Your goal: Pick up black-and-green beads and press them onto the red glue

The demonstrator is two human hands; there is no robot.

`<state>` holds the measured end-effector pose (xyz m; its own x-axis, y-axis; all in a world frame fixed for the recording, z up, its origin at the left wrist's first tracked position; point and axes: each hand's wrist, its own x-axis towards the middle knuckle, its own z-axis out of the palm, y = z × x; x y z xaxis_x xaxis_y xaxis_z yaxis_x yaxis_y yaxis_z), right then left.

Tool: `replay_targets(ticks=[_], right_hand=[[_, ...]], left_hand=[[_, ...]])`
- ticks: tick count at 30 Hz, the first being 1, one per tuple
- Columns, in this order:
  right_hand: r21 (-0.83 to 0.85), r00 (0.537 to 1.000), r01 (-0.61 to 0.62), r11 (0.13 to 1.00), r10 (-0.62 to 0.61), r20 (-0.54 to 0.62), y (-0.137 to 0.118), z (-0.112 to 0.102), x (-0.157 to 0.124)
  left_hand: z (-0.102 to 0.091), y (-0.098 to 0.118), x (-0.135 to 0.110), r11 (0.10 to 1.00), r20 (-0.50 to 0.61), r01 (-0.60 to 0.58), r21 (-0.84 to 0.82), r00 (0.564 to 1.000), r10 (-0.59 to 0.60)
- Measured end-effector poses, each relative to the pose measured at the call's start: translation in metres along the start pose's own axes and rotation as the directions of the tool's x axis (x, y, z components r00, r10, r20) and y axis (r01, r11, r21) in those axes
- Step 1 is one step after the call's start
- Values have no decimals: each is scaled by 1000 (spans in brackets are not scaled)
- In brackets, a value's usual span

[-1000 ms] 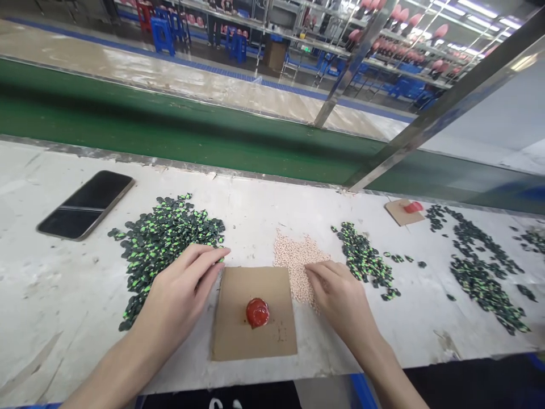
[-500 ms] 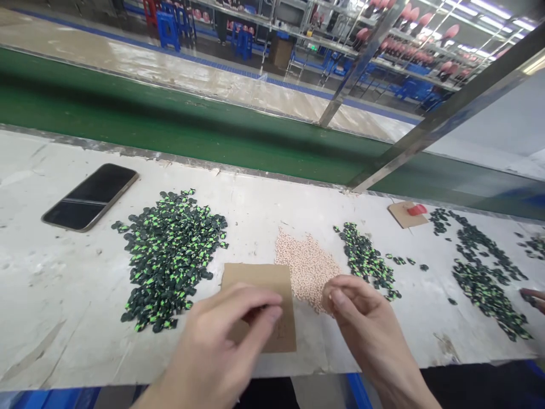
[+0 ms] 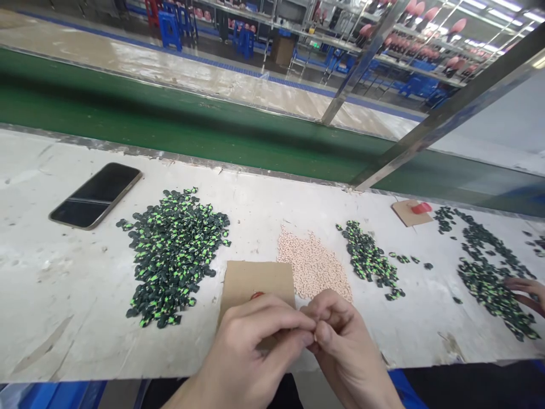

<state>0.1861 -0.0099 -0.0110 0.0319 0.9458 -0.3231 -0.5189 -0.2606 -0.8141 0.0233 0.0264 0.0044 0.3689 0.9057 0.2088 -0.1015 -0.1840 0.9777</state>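
Observation:
My left hand (image 3: 259, 341) and my right hand (image 3: 343, 343) meet fingertip to fingertip above the front edge of the table. Both are closed in a pinch, and whatever lies between the fingers is too small or hidden to make out. Under my left hand is a square of brown cardboard (image 3: 259, 275), with a bit of something red (image 3: 257, 295) showing past the knuckles. Just beyond my right hand spreads a heap of tiny pale pink beads (image 3: 317, 264). Small dark green pieces with bright green marks form a large pile (image 3: 174, 255) to the left.
A smaller pile of green pieces (image 3: 368, 255) lies right of the beads. A phone (image 3: 96, 196) rests at the left. Farther right are another cardboard piece (image 3: 406, 213) with a red cap-like thing (image 3: 421, 208), more green pieces (image 3: 485, 284) and another person's hand (image 3: 528, 291). A metal post (image 3: 426, 130) rises behind.
My hands have come together; they were apart, the right one at the edge of the beads. The red thing on the cardboard has come into sight. The other person's hand now reaches into the far-right pile.

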Motion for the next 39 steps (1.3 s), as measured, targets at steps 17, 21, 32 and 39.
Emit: replay_targets(ticks=[17,21,32,39], right_hand=[[-468,897,428,773,-427,116,9,15,-15],[-582,875,469,664,-441,202,2,19,-17],[-834,908,330,443,-390,153,23,-3,-12],[-878,897,360,316,-377,232,32,-4,-6]], left_hand=[[-15,6,-13,950,36,310,-17,950,-310],[-17,6,-16,947,27,322,-3,946,-322],[-36,-18,-37,929,-268,301,215,933,-241],[-37,-36,-37,905,-219,205,372,967,-129]])
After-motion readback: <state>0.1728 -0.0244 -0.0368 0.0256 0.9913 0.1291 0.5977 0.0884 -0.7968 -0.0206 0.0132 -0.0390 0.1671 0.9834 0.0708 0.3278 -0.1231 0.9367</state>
